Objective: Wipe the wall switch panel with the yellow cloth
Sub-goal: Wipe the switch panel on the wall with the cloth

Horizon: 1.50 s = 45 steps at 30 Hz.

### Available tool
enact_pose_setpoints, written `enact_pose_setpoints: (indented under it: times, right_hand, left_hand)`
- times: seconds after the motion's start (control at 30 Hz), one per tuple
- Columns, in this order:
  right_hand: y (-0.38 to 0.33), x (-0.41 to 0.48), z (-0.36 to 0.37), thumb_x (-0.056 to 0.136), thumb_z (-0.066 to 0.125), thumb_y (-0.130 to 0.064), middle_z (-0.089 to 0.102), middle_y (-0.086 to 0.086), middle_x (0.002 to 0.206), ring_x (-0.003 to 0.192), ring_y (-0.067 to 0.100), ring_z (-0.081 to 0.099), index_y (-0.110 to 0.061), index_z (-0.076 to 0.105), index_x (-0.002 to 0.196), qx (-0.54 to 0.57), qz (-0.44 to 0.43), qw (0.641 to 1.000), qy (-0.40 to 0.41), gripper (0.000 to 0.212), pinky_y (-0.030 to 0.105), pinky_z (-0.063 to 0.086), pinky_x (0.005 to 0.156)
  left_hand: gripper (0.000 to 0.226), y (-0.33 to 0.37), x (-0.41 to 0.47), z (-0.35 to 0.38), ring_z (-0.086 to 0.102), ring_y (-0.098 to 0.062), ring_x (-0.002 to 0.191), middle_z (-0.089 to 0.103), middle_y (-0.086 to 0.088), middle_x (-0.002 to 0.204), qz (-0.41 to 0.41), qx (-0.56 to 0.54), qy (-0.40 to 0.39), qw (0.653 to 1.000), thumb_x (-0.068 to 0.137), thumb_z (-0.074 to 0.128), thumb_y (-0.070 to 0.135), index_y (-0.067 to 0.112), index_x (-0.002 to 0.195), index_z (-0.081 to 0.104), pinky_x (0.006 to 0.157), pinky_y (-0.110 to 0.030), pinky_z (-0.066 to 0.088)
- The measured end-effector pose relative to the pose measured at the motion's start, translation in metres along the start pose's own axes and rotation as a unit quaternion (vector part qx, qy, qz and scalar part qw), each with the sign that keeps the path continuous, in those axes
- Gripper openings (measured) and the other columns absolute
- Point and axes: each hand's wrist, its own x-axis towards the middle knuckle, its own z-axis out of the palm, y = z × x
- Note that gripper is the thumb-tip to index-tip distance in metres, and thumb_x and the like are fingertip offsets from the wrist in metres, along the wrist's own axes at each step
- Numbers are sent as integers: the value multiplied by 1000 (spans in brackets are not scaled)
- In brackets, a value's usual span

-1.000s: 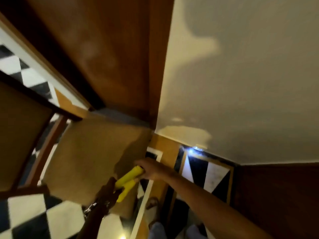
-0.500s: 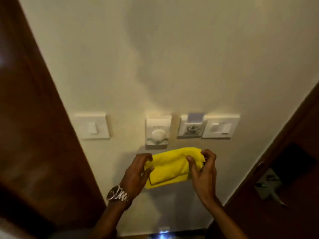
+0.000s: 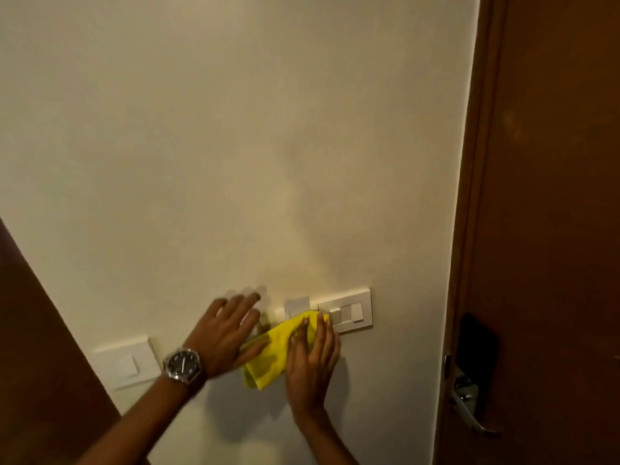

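A folded yellow cloth (image 3: 268, 357) lies flat against the cream wall, over the middle of a row of white switch plates. My right hand (image 3: 312, 364) presses on it with flat fingers, fingertips at the left edge of the white switch panel (image 3: 352, 312). My left hand (image 3: 224, 333), with a wristwatch, lies spread on the wall, its thumb on the cloth's left edge. It covers the round-knob plate. A small card holder plate (image 3: 297, 305) shows just above the cloth.
A single white switch plate (image 3: 125, 365) sits on the wall at lower left. A brown wooden door (image 3: 550, 196) with a metal lever handle (image 3: 469, 407) stands at the right. Dark wood panelling (image 3: 40, 364) fills the lower left corner.
The view swung up from the floor to the wall. Both hands have brought the cloth up from below the plates and pressed it flat onto them.
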Motion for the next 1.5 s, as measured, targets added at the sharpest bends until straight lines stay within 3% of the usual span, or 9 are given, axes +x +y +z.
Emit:
enact_pose_setpoints:
  times: [0.1,0.27,0.47,0.63,0.83,0.97,1.13,1.3,1.5]
  right_hand:
    - [-16,-6,8,101,46,-42,30,26,159,149,43,27,1,44,147,41,49,997,-32,63,53,25,121]
    - [-18,-3,30,104,33,-51,18,26,163,151,44,21,8,36,148,57,71,995,-30,74,51,19,124]
    - [8,-20,49,101,41,-49,19,27,161,154,39,12,9,38,146,19,41,999,-25,74,49,16,124]
    - [4,-6,53,104,35,-51,15,28,163,153,43,12,7,25,153,11,34,999,4,76,51,12,126]
    - [37,-19,57,106,28,-54,-4,15,168,156,34,2,-6,6,159,-53,-67,995,54,75,48,11,125]
    - [50,2,55,105,34,-52,1,15,168,155,35,7,-6,10,159,-51,-126,989,63,74,50,14,126]
    - [104,6,42,108,32,-45,-1,15,168,156,31,3,-4,10,159,-130,-318,938,51,69,50,17,121]
    - [104,35,31,106,36,-49,19,17,164,156,28,7,-9,15,159,-124,-329,935,45,70,48,10,127]
    - [119,26,33,104,42,-48,8,15,168,156,31,9,-5,15,159,-143,-367,918,47,74,52,19,121]
  left_hand:
    - [61,-49,68,-27,61,-42,132,56,-26,150,-4,63,131,989,102,50,50,-1,133,61,108,-52,46]
    - [83,-118,165,-54,18,-39,161,19,-22,172,-155,98,154,971,108,32,60,-1,164,23,131,-55,15]
    - [85,-122,169,-21,20,-37,161,23,-18,172,-179,159,227,944,107,38,66,6,165,24,131,-57,17]
    - [86,-130,172,-14,20,-37,160,22,-17,172,-177,172,252,936,106,37,67,8,166,22,131,-57,16]
    - [85,-126,170,-16,24,-39,159,26,-18,171,-182,185,259,930,107,37,67,6,165,26,130,-59,20]
    - [85,-128,172,-16,25,-39,159,28,-18,170,-185,197,265,926,106,36,67,7,165,26,130,-58,20]
    - [85,-126,171,-16,26,-39,158,29,-19,170,-186,197,269,924,106,35,67,6,164,27,129,-59,22]
    - [85,-125,172,-18,29,-40,157,32,-20,168,-191,207,268,921,106,35,68,7,164,29,128,-59,23]
    - [84,-122,170,-24,29,-40,157,31,-21,169,-195,204,253,925,106,34,67,5,163,30,128,-60,24]
